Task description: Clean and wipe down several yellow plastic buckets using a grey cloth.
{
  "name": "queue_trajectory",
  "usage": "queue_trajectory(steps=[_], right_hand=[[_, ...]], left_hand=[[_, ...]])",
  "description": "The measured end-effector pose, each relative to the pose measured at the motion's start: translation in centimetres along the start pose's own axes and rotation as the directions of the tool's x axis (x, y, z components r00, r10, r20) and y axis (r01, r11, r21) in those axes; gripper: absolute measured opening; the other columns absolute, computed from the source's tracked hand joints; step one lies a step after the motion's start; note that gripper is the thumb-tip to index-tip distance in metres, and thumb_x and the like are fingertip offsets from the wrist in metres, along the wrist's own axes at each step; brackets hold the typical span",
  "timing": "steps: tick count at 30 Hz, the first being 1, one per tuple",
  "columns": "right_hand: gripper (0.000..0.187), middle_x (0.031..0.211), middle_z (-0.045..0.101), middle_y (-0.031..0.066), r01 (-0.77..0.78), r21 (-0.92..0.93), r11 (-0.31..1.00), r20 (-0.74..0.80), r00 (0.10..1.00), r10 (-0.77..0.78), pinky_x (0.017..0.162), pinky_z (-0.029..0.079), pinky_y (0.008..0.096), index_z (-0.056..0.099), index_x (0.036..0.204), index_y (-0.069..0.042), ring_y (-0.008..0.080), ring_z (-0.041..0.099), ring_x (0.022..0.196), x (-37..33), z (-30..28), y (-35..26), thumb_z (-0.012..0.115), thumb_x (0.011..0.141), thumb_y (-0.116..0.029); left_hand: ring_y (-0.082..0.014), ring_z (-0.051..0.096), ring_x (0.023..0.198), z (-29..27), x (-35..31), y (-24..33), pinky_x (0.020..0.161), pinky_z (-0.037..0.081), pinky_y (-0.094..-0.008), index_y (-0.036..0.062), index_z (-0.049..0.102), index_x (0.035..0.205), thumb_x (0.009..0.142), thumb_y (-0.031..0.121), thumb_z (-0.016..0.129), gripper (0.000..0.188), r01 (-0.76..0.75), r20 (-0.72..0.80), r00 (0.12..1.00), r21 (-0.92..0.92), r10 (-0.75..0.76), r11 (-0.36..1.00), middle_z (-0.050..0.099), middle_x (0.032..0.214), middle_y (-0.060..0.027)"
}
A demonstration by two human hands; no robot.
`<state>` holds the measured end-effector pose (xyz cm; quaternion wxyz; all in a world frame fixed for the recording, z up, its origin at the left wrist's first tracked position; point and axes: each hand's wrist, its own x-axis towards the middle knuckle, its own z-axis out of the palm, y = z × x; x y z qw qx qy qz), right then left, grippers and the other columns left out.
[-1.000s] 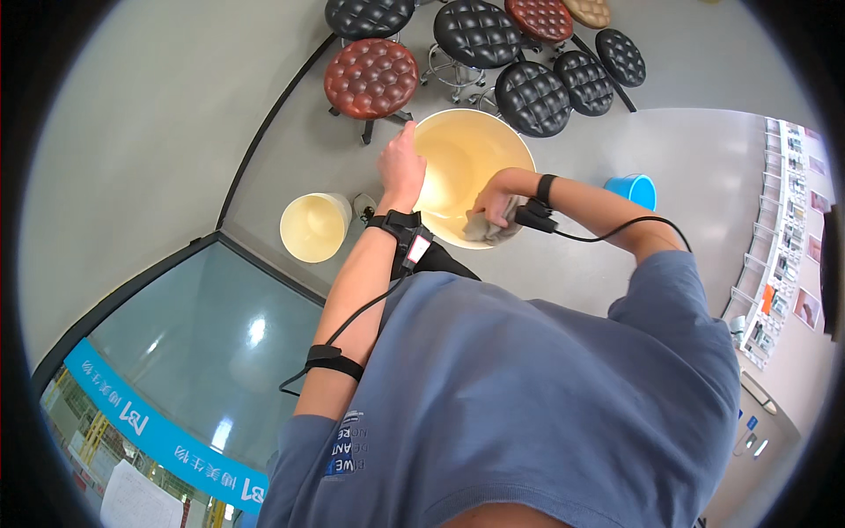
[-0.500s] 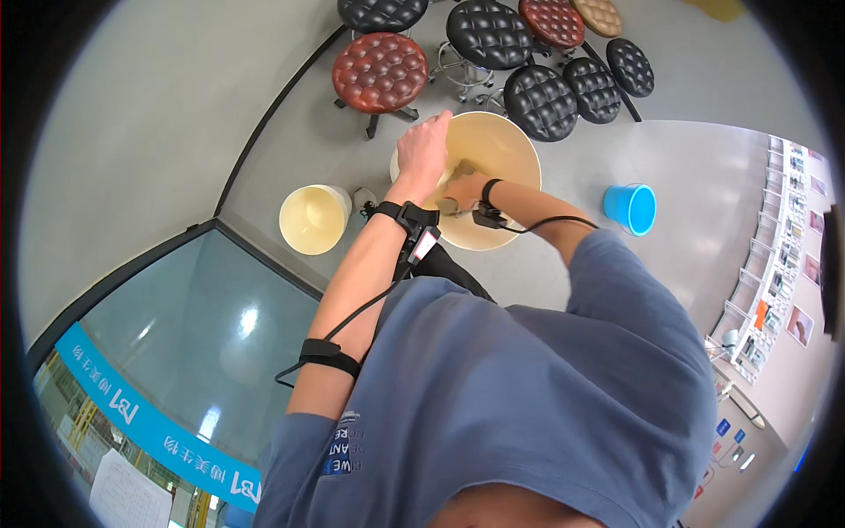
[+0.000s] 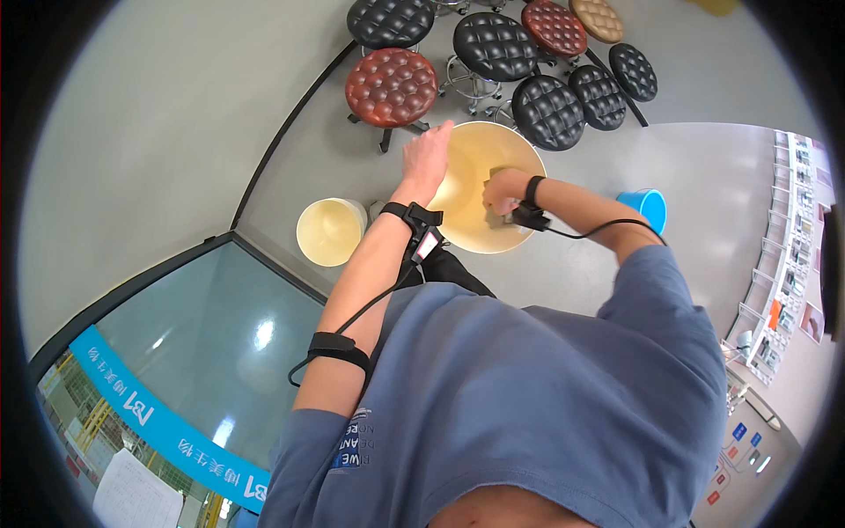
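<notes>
A large cream-coloured bin point(image 3: 471, 163) stands in front of me, its open mouth facing up toward me. My left hand point(image 3: 426, 165) is closed on the left part of its rim. Down inside the bin, my right hand point(image 3: 505, 191) is against the right part of the inner wall. Its fingers are closed on an olive-brown cloth point(image 3: 489, 182), which shows only in part around the fingers. Straps with small devices and a black cable sit on both wrists.
To the left stands a smaller cream bin point(image 3: 329, 233); to the right, a blue bucket point(image 3: 650, 211). Several round tufted stools stand beyond the large bin, the nearest a dark red one point(image 3: 392, 86). A wall point(image 3: 176, 114) and a glass panel point(image 3: 202, 326) are at the left.
My right hand has moved from the middle of the large bin to the right side of its inside, taking the cloth along. My left hand stays at the rim. The view has shifted slightly.
</notes>
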<state>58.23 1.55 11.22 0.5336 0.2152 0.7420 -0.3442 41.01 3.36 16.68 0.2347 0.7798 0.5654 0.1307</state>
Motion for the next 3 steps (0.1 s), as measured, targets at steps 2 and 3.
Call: queue_trajectory(steps=[2, 3], right_hand=[[0.035, 0.08, 0.064, 0.0118, -0.019, 0.067, 0.998, 0.056, 0.998, 0.015, 0.066, 0.045, 0.0369, 0.068, 0.086, -0.011, 0.0258, 0.059, 0.073, 0.4, 1.6, 2.0, 0.053, 0.054, -0.012], [0.045, 0.089, 0.064, 0.0153, -0.024, 0.116, 0.993, 0.115, 0.993, 0.011, 0.071, 0.044, 0.0372, 0.066, 0.087, -0.01, 0.0265, 0.059, 0.082, -2.8, -0.4, 0.3, 0.054, 0.043, -0.007]], left_hand=[[-0.035, 0.062, 0.079, 0.1, 0.2, 0.4, 0.065, 0.05, -0.0467, 0.0096, 0.048, 0.099, 0.081, 0.005, 0.046, 0.018, -0.018, 0.023, 1.0, -0.005, 0.018, 1.0, 0.062, 0.092, -0.0113], [-0.0353, 0.062, 0.08, 0.4, -0.2, 0.0, 0.066, 0.05, -0.047, 0.0096, 0.048, 0.099, 0.081, 0.005, 0.047, 0.018, -0.008, 0.014, 1.0, -0.006, 0.008, 1.0, 0.062, 0.094, -0.0118]])
